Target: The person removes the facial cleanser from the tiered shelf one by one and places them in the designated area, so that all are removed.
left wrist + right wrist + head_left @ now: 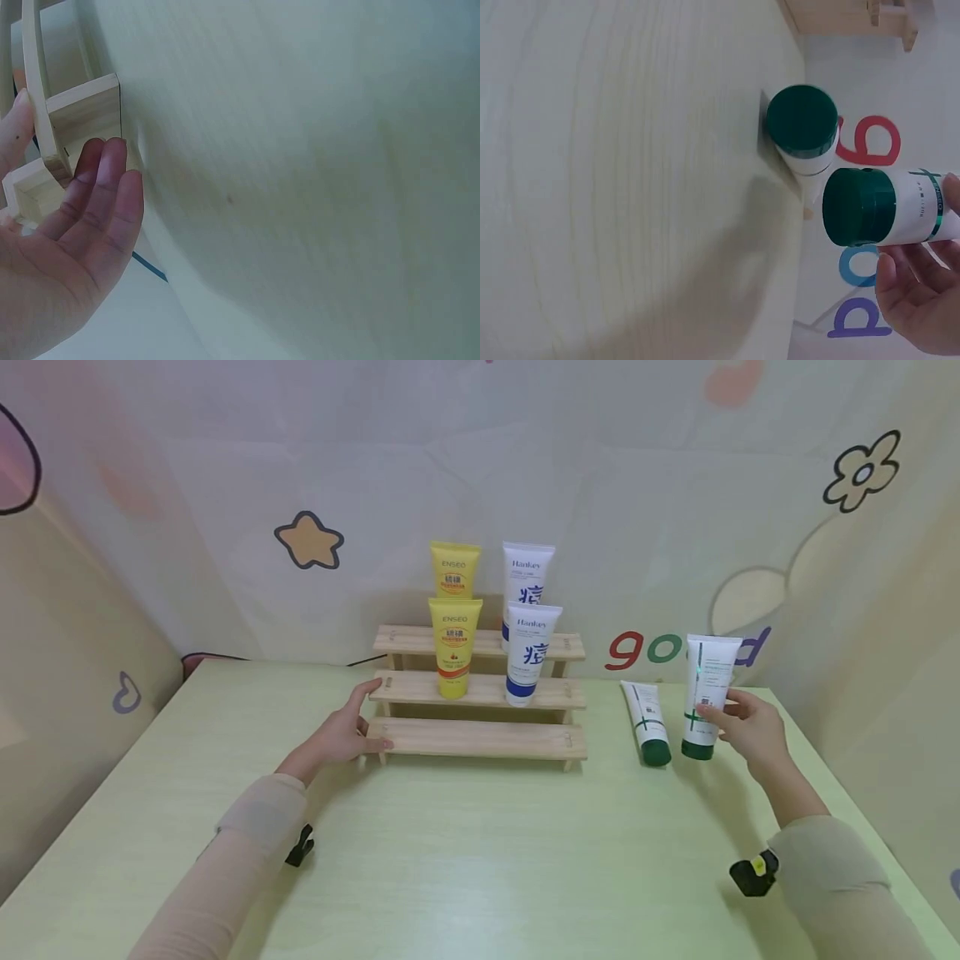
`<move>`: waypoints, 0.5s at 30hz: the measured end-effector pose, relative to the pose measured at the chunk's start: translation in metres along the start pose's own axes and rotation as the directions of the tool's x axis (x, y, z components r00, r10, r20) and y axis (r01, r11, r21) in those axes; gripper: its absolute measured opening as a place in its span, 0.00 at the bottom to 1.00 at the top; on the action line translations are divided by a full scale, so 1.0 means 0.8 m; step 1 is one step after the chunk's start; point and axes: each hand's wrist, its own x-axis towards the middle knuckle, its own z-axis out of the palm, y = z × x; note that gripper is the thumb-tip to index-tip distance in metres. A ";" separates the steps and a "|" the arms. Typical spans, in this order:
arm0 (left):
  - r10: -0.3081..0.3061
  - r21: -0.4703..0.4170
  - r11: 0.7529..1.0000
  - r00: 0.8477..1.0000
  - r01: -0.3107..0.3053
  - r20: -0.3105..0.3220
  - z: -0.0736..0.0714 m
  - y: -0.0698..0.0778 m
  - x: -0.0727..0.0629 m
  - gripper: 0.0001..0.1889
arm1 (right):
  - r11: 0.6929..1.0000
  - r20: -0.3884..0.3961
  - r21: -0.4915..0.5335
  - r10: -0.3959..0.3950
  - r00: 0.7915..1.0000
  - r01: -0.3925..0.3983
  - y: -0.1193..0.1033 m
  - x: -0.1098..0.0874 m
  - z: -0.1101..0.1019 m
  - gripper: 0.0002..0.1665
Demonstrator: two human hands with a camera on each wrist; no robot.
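My left hand (341,735) holds the left end of a three-step wooden display rack (480,739), thumb at the lowest step and index finger up by the middle one. In the left wrist view, its other fingers (101,195) lie beside the rack's end. My right hand (753,727) pinches a white squeeze tube with a green cap (711,681), cap downward, raised above the table. A matching white tube (645,714) lies to its left, green cap towards me; the right wrist view shows its cap (802,120) close by the held tube.
Two yellow tubes (454,647) stand one behind the other on the rack's middle and top steps. Beside them, two white-and-blue tubes (531,652) stand likewise. A patterned cloth (420,460) hangs behind the pale table (480,860) and along its sides.
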 end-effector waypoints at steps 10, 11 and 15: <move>0.017 -0.015 1.000 1.000 -0.016 0.012 0.005 0.002 0.002 0.50 | 0.973 0.159 -0.044 0.229 0.960 -0.225 0.039 0.035 -0.012 0.50; 0.016 -0.014 1.000 1.000 -0.015 0.012 0.006 0.002 0.003 0.50 | 0.969 0.170 -0.048 0.247 0.954 -0.242 0.042 0.038 -0.012 0.51; 0.000 -0.007 1.000 1.000 0.000 0.009 0.006 0.003 0.003 0.50 | 0.959 0.183 -0.053 0.285 0.941 -0.280 0.047 0.047 -0.011 0.50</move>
